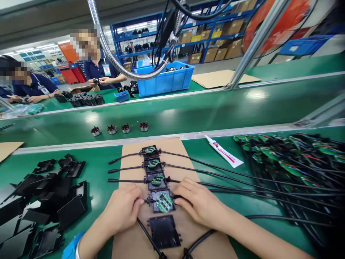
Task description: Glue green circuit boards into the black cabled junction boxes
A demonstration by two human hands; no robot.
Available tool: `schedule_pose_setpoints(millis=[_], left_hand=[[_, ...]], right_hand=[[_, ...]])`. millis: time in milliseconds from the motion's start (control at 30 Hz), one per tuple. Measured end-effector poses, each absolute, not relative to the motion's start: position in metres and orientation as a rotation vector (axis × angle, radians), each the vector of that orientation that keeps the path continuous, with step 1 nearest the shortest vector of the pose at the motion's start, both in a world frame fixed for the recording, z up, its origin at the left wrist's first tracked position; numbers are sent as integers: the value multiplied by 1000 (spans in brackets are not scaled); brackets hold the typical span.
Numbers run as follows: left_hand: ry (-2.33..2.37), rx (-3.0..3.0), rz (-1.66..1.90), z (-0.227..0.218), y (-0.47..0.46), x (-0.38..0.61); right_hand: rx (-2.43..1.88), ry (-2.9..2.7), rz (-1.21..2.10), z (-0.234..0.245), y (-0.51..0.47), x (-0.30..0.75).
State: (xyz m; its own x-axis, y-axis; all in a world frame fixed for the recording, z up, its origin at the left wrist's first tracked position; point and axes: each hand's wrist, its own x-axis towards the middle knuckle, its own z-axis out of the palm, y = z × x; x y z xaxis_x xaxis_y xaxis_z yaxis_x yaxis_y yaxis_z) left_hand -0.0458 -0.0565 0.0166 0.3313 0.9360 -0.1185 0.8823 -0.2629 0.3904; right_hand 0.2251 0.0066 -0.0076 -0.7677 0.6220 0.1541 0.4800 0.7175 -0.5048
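A round green circuit board (pixel 164 202) lies in a black plastic half-shell (pixel 154 207), with a black cable leaving each side. My left hand (pixel 124 204) is closed, its thumb and fingertips pinching the cable at the left edge. On the right edge, my right hand (pixel 198 201) pinches the cable there; the fingers partly hide it. Beyond, three more shells in a row hold boards, the nearest with its board (pixel 157 180) and cables running both ways. Closer to me is a bare black shell (pixel 165 232). All rest on a cardboard sheet (pixel 129 237).
Loose black shells (pixel 71 208) pile up on the left. At right are a white tube (pixel 225 153) and a heap of cabled boards (pixel 291 162). Several small motors (pixel 125 128) stand on the green belt (pixel 210 109). Co-workers (pixel 98 68) sit beyond, near a blue bin (pixel 164 82).
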Motion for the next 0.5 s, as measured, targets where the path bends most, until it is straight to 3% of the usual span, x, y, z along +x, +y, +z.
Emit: schedule_pose_setpoints(millis=[167,300,500], left_hand=[[1611,2308,199,27,-64,-39],[1155,2305,104,44,-75,-37],[1111,2274,77,54,-85,-54]], right_hand=[[-798,-2582,366,-3,-8,227],[-643,-2779,642,16,-36,242],[-656,-2698,721,13,-45,254]])
